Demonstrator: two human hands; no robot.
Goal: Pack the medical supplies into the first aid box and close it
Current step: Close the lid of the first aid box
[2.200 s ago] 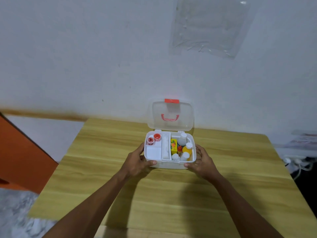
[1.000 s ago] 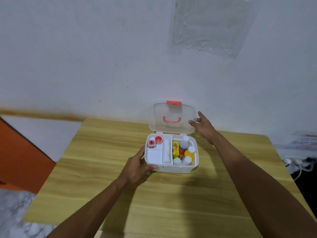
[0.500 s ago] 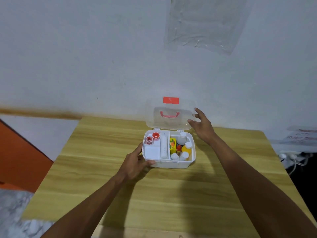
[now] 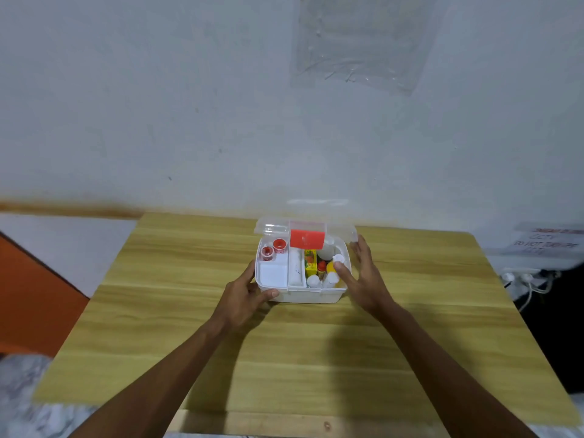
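A white first aid box [image 4: 303, 297] stands on the wooden table [image 4: 284, 358] near its far edge. Its clear lid [image 4: 271, 227] with a red latch [image 4: 306, 238] is tilted forward, half lowered over the box. Inside lie two red tape rolls [image 4: 273, 248], a white pad [image 4: 273, 273], a yellow carton [image 4: 310, 262] and several small bottles [image 4: 330, 276]. My left hand [image 4: 243, 295] grips the box's front left corner. My right hand [image 4: 366, 279] is at the box's right side, fingertips on the lid's right edge, thumb over the bottles.
A white wall rises right behind the table, with a clear plastic sheet [image 4: 363, 42] stuck on it. A power strip with plugs and cables [image 4: 518, 275] lies off the table's right edge. An orange surface [image 4: 28, 295] stands to the left, below table height.
My right hand left the box's front, reached to the upright lid's right edge and has swung the lid forward and down. My left hand has stayed on the box's front left corner.
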